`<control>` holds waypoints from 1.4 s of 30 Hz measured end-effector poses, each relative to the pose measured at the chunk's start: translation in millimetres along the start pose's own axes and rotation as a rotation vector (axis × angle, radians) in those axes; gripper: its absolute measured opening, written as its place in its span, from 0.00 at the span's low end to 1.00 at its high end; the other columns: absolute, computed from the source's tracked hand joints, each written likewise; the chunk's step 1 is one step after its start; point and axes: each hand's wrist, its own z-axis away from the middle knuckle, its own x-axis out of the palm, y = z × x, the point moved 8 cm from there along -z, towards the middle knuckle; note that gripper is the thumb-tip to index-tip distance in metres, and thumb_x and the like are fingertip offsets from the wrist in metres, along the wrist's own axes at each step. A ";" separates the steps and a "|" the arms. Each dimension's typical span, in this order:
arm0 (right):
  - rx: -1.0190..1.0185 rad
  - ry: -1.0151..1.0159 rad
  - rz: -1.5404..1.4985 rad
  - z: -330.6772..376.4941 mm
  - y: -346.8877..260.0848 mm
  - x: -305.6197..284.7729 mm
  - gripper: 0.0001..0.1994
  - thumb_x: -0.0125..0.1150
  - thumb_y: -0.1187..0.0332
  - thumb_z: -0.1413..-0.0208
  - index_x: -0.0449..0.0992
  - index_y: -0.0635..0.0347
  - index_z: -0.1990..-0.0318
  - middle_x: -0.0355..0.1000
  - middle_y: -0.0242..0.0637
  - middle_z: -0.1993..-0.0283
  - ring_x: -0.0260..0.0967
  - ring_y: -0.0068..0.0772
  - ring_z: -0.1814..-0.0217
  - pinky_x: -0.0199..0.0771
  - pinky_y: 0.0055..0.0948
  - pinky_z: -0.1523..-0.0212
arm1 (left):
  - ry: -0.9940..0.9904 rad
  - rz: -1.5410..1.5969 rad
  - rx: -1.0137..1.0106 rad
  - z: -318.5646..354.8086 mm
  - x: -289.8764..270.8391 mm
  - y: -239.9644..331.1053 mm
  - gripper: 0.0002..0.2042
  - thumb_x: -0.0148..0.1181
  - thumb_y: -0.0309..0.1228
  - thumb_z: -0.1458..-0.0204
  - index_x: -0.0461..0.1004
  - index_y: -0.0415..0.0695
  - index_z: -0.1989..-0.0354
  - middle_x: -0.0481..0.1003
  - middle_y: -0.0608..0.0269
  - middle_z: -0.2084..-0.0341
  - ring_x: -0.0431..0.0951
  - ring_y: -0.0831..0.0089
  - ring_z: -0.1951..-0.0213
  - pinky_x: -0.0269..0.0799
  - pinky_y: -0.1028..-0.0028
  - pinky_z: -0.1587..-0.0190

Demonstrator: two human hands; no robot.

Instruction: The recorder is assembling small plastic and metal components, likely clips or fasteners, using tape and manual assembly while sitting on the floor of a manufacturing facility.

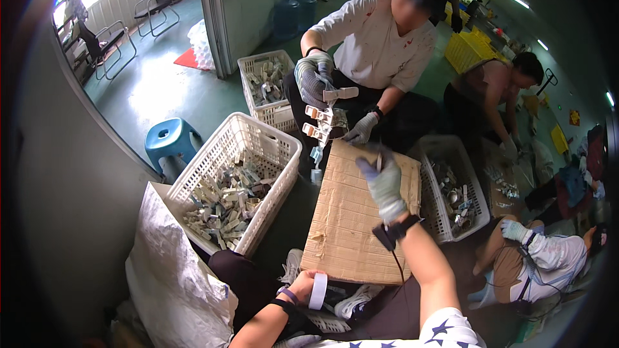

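Note:
My left hand point(304, 285), bare with a band at the wrist, is closed around a white, smooth, curved piece point(318, 292) by the near left corner of the cardboard; its exact kind does not show. Over the far part of the brown cardboard point(348, 232) is my right hand point(385, 190) in a striped work glove. Motion smears its fingers, so any hold is unclear. Across from me, a person's gloved hands point(314, 80) hold a white clip-like part point(340, 94) above a hanging cluster of white and blue parts point(318, 130).
A white crate point(287, 183) of mixed parts stands left of the cardboard, another crate point(480, 216) right of it. A third crate point(247, 67) is behind. A white sack point(171, 270) and blue stool point(169, 132) are at left. Other people work at right.

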 end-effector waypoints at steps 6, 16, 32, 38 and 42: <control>-0.179 -0.061 0.361 -69.8 -16.6 48.7 0.20 0.62 0.77 0.55 0.69 0.63 0.51 0.73 0.40 0.58 0.71 0.32 0.57 0.69 0.26 0.52 | 0.018 -0.009 0.025 4.9 2.8 7.9 0.07 0.61 0.28 0.51 0.77 0.42 0.63 0.76 0.69 0.74 0.74 0.79 0.73 0.71 0.76 0.72; 0.180 0.148 0.269 15.9 95.6 -40.8 0.11 0.57 0.67 0.52 0.72 0.64 0.63 0.74 0.41 0.70 0.71 0.32 0.68 0.70 0.30 0.63 | -0.001 0.004 0.000 -0.5 -1.1 -1.8 0.07 0.61 0.28 0.50 0.76 0.42 0.64 0.75 0.68 0.76 0.74 0.79 0.76 0.71 0.76 0.74; 0.486 -0.008 0.344 166.0 134.7 -163.6 0.09 0.55 0.77 0.49 0.73 0.66 0.60 0.74 0.36 0.63 0.72 0.31 0.63 0.71 0.26 0.60 | 0.005 -0.082 0.146 -17.0 1.1 0.9 0.08 0.62 0.30 0.52 0.77 0.42 0.64 0.76 0.70 0.75 0.74 0.79 0.75 0.70 0.78 0.72; 0.599 -0.109 0.948 153.2 184.9 -207.5 0.15 0.60 0.63 0.54 0.73 0.58 0.59 0.74 0.50 0.61 0.72 0.50 0.58 0.71 0.39 0.58 | 0.037 -0.110 0.093 -1.6 5.8 6.1 0.07 0.62 0.28 0.51 0.76 0.40 0.66 0.75 0.68 0.76 0.73 0.80 0.76 0.70 0.77 0.74; 0.498 0.027 1.297 89.5 169.2 -186.9 0.19 0.59 0.63 0.53 0.67 0.58 0.54 0.68 0.50 0.51 0.70 0.53 0.53 0.72 0.44 0.55 | 0.070 -0.093 0.105 -1.5 -1.3 -5.0 0.06 0.62 0.27 0.52 0.76 0.40 0.65 0.76 0.68 0.75 0.73 0.81 0.75 0.70 0.78 0.74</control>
